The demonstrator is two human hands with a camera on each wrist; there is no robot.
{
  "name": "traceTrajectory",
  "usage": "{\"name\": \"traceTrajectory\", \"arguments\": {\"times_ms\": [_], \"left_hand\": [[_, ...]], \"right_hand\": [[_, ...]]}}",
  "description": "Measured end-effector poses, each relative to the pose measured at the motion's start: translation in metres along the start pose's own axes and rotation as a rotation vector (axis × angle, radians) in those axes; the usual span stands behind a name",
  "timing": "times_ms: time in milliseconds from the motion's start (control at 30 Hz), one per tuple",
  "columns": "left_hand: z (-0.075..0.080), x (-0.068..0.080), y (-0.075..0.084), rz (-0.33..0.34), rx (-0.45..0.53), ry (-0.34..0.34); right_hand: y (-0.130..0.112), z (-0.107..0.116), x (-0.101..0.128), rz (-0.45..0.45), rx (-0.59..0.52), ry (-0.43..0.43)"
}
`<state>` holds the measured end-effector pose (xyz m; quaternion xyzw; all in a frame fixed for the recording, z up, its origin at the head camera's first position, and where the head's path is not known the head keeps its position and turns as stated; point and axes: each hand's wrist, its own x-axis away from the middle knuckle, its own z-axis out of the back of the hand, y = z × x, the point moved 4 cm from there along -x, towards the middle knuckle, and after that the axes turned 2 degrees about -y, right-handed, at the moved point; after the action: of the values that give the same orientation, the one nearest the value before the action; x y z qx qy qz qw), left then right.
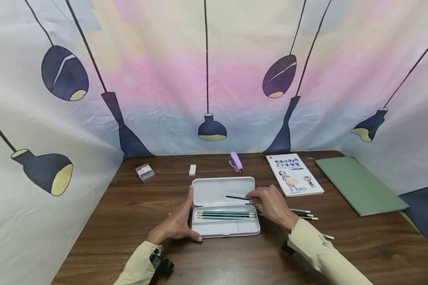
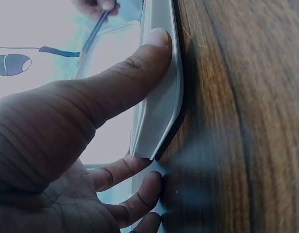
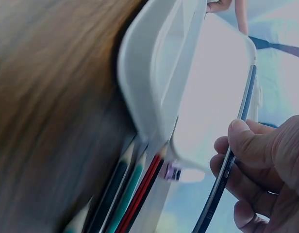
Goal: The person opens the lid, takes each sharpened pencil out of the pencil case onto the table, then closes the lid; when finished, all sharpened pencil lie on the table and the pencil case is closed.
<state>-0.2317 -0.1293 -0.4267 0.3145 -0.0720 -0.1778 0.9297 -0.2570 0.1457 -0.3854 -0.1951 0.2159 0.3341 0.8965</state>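
Observation:
A white pencil case (image 1: pixel 214 227) lies open on the table, its lid (image 1: pixel 214 190) folded back. Several green pencils (image 1: pixel 224 215) lie in the case's rear compartment. My left hand (image 1: pixel 176 221) holds the case at its left end, thumb (image 2: pixel 140 68) on the front wall and fingers round the corner. Above the right part of the lid, my right hand (image 1: pixel 269 204) pinches a dark striped pencil (image 3: pixel 232 150) between thumb and fingers, tip pointing left. Beside the case, partly under my right arm, lie more pencils (image 1: pixel 306 215), green, dark and red.
Behind the case are a white eraser (image 1: pixel 192 170), a purple stapler (image 1: pixel 236 162) and a small clear box (image 1: pixel 144 172). A book (image 1: pixel 294 176) and a green folder (image 1: pixel 362 185) lie to the right. One pencil (image 1: pixel 328 236) shows beyond my right sleeve. A printed cloth hangs behind the table.

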Motion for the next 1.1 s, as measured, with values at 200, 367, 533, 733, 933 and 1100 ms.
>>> {"name": "traceTrajectory", "arguments": {"times_ms": [200, 367, 533, 733, 933, 1100], "left_hand": [[-0.001, 0.000, -0.002, 0.006, -0.004, 0.005], [-0.003, 0.001, -0.003, 0.007, 0.005, 0.007], [-0.006, 0.002, -0.004, 0.000, 0.020, -0.003], [-0.006, 0.003, -0.003, -0.001, 0.025, -0.003], [-0.002, 0.001, 0.000, 0.012, 0.003, -0.002], [0.000, 0.000, 0.000, 0.016, -0.015, -0.001]], "right_hand": [[-0.015, -0.022, -0.019, -0.001, -0.013, -0.090], [-0.025, -0.044, -0.023, 0.020, -0.005, -0.178], [-0.031, -0.055, -0.022, 0.045, -0.033, -0.204], [-0.034, -0.056, -0.020, 0.056, -0.060, -0.196], [-0.028, -0.049, -0.017, 0.020, -0.092, -0.180], [-0.017, -0.036, -0.012, -0.038, -0.090, -0.147]]}}
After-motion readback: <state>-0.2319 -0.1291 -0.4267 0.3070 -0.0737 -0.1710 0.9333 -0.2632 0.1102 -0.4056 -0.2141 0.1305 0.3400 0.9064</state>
